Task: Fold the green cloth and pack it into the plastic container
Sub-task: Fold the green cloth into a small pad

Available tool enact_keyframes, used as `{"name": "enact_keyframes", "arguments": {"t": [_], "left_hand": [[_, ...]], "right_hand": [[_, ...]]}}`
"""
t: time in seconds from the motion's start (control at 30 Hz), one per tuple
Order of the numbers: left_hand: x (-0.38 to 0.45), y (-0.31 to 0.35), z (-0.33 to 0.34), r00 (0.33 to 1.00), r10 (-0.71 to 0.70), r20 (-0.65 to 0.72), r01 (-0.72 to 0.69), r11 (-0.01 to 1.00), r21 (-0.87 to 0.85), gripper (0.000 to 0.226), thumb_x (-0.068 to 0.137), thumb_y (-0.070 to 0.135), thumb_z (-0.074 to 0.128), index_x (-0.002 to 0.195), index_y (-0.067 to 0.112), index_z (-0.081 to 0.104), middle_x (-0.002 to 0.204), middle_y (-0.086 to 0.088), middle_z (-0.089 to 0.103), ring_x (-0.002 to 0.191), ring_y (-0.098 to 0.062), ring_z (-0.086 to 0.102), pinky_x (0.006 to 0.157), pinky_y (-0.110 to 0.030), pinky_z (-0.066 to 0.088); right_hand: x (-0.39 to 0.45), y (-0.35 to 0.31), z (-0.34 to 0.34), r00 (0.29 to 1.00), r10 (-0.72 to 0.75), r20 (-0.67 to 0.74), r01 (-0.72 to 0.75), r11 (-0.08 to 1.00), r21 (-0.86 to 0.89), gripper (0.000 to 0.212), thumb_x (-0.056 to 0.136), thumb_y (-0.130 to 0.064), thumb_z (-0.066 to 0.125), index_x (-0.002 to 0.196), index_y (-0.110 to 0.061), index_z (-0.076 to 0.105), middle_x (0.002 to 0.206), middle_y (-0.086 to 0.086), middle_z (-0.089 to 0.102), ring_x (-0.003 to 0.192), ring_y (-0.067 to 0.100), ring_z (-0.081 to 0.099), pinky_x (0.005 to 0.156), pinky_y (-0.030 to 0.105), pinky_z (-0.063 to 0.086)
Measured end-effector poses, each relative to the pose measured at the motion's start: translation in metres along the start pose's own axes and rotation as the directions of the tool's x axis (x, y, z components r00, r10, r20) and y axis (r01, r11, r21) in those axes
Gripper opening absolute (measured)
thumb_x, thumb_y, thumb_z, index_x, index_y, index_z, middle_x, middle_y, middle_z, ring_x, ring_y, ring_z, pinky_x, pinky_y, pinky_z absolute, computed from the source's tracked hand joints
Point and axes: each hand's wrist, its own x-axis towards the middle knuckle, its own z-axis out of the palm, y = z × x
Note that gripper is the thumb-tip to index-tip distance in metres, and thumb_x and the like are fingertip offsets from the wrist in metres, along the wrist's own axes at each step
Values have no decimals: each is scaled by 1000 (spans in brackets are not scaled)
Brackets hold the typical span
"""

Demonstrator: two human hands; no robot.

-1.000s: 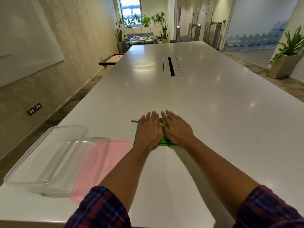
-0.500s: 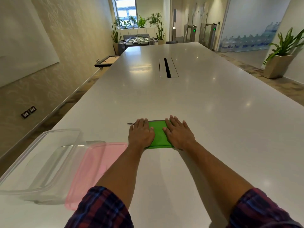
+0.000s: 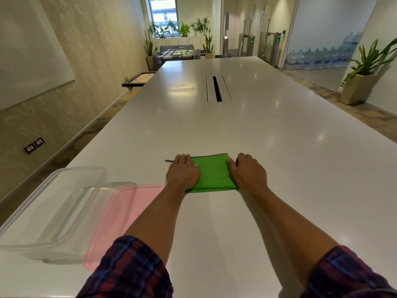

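The green cloth (image 3: 211, 174) lies folded into a flat rectangle on the white table (image 3: 268, 134), with a grey edge along its far side and a small grey tag poking out to the left. My left hand (image 3: 182, 172) presses flat on the cloth's left end. My right hand (image 3: 247, 172) presses on its right end, fingers bent slightly over the edge. The clear plastic container (image 3: 53, 209) stands open at the table's left front, apart from both hands.
A pink lid (image 3: 120, 216) lies on the table between the container and my left arm. A cable slot (image 3: 217, 88) is set in the table's middle, farther away. The table's left edge runs close beside the container.
My hands have slid apart from the middle of the cloth to its two ends, uncovering the green surface between them. The cloth stays flat in place.
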Motion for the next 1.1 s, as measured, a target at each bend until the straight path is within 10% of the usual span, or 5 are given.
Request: {"name": "enact_keyframes", "arguments": {"t": [0.3,0.5,0.77,1.1], "left_hand": [[-3,16,0,999,-32,16,34,993,-112,67,107,39,24,161,3,10,170,-14,5,157,-27,-2,128,-43,5],[0,31,-2,999,1,-36,-15,919,-395,58,103,36,38,156,11,30,162,-13,27,150,-29,28,120,-47,25],[-8,47,-19,887,-103,-450,-77,928,-365,16,89,27,59,94,17,72,103,-3,66,90,-26,63,84,-38,51],[-2,33,-21,993,-101,-59,46,804,-593,52,105,51,33,81,18,65,85,-4,68,82,-22,64,72,-35,48]], "right_hand": [[11,-11,-16,968,118,222,-163,966,201,38,79,-60,70,82,-27,52,81,-11,58,85,21,61,68,32,39],[20,-12,-35,967,187,175,-236,915,327,42,81,-41,75,113,-24,54,92,-3,65,91,25,64,73,34,45],[23,-28,-56,998,55,-16,-49,963,264,49,78,-20,69,124,-19,51,87,2,69,78,26,64,63,33,44],[3,-56,-41,950,-298,-90,310,887,342,53,85,-24,73,132,-22,49,115,5,70,93,23,68,72,30,48]]}}
